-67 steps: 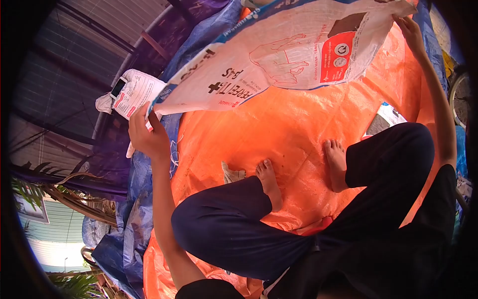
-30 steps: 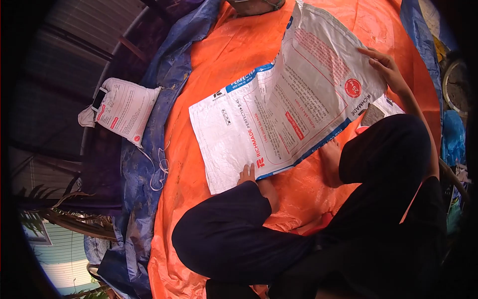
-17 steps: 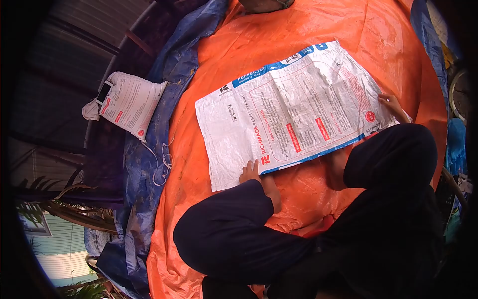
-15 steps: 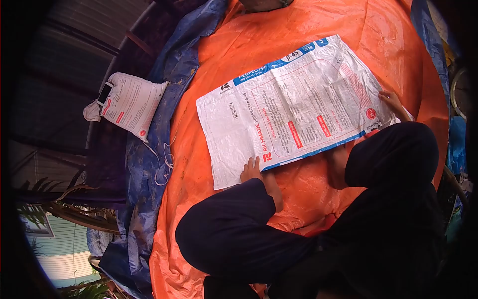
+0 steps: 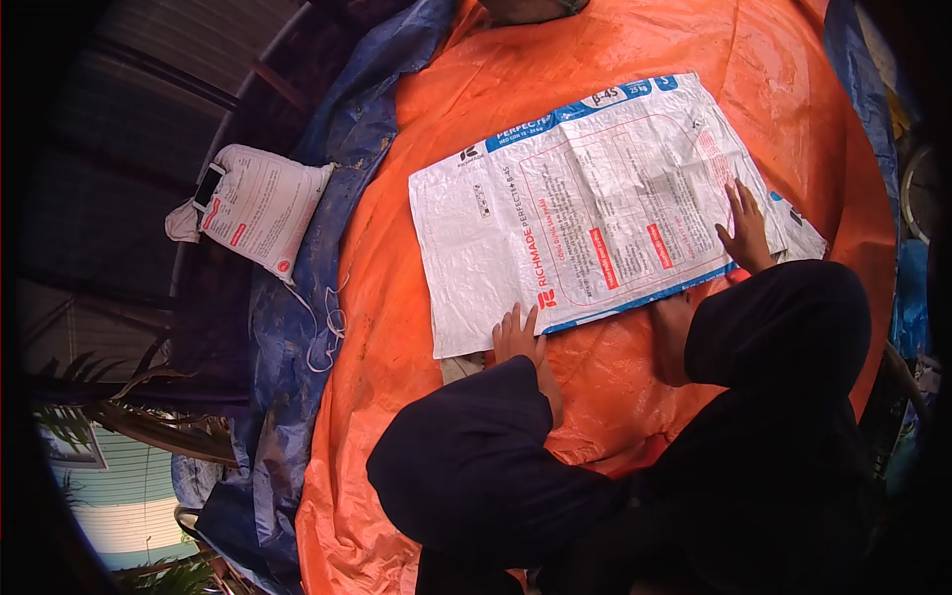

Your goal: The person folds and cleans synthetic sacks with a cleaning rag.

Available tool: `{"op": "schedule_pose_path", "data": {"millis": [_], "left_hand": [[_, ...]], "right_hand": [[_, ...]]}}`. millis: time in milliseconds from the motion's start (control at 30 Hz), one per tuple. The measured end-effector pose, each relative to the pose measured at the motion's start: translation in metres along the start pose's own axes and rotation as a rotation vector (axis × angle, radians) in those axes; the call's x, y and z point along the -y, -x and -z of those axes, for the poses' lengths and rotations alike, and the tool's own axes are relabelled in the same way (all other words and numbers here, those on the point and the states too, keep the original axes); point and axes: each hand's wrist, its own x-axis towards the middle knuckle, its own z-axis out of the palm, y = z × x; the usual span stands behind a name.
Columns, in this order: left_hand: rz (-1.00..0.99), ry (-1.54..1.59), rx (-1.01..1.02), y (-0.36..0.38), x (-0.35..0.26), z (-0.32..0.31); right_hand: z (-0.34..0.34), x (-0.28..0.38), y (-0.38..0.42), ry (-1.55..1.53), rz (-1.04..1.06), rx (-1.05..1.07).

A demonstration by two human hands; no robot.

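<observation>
A flat white woven feed sack (image 5: 585, 218) with blue edge bands and red and black print lies spread in front of me. My left hand (image 5: 518, 339) rests on its near edge at the left, fingers apart. On the right part of the sack my right hand (image 5: 746, 234) lies with fingers spread, pressing on the printed face. Beyond the sack's right edge, a further piece of printed white sheet (image 5: 805, 234) shows beneath it. A small greyish piece (image 5: 462, 368) pokes out under the near left corner. Neither hand is closed around anything.
An orange tarp (image 5: 377, 426) covers the ground, with a blue tarp (image 5: 283, 397) along its left side. On the left stands a filled white sack (image 5: 266, 203) with a phone-like black object (image 5: 208, 186) on it and loose white string (image 5: 325, 337). My bent knees (image 5: 783, 327) frame the near side.
The sack has shifted right. My right hand has let go of its right edge and now lies flat further in. My left hand has moved right. More sheet shows under the right end.
</observation>
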Motion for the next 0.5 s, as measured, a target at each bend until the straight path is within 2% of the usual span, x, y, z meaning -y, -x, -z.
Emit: {"op": "schedule_pose_path", "data": {"millis": [133,233,267,367,400,433,500], "left_hand": [[0.170,0.024,-0.145,0.019,-0.010,0.039],[0.438,-0.140,-0.384,0.040,0.004,0.030],[0.526,-0.174,-0.355,0.048,0.013,0.024],[0.787,-0.268,-0.269,0.065,0.047,-0.009],[0.860,-0.289,-0.243,0.067,0.051,-0.011],[0.850,-0.262,-0.225,0.068,0.050,-0.017],[0.701,-0.123,-0.194,0.067,0.026,-0.012]], "right_hand": [[-0.029,0.105,0.010,-0.192,0.270,0.243],[-0.063,0.145,0.015,-0.218,0.429,0.390],[-0.077,0.151,0.017,-0.201,0.482,0.433],[-0.107,0.138,0.027,-0.037,0.432,0.612],[-0.110,0.136,0.027,-0.036,0.431,0.599],[-0.113,0.134,0.030,-0.036,0.430,0.588],[-0.113,0.139,0.031,-0.025,0.413,0.597]]}}
